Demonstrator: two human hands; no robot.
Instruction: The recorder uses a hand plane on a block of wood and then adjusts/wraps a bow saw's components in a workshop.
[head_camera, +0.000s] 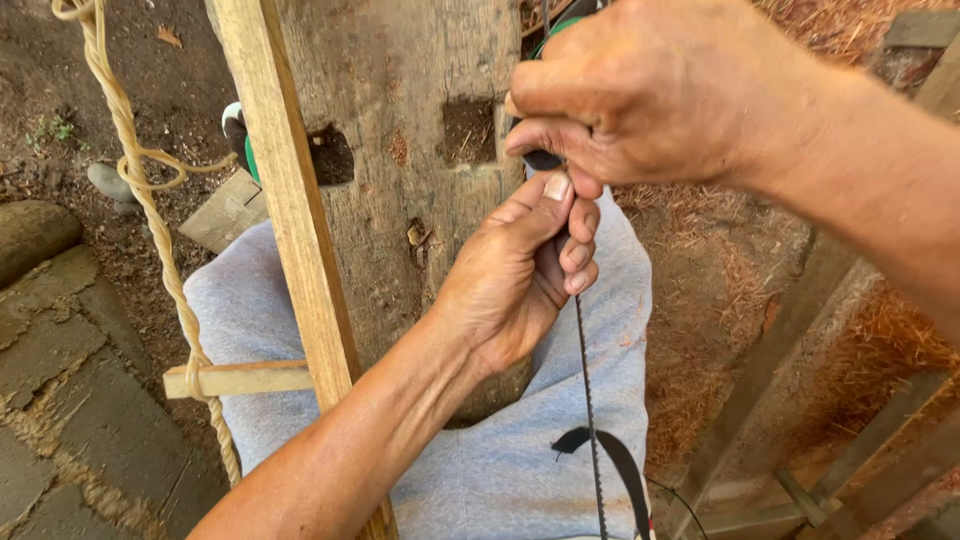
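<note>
My right hand is closed around a dark handle with a green part at the top of the view. My left hand sits just below it, thumb pressed up against the handle's lower end and fingers curled round a thin toothed saw blade. The blade runs straight down between my knees to a black curved strap at the bottom. Behind both hands stands a thick weathered wooden post with square mortise holes cut in it.
A light wooden bar slants down on the left, crossed by a short stick tied with twisted rope. My legs in grey trousers straddle the post. Stone slabs lie left, wooden frame pieces and brown fibre right.
</note>
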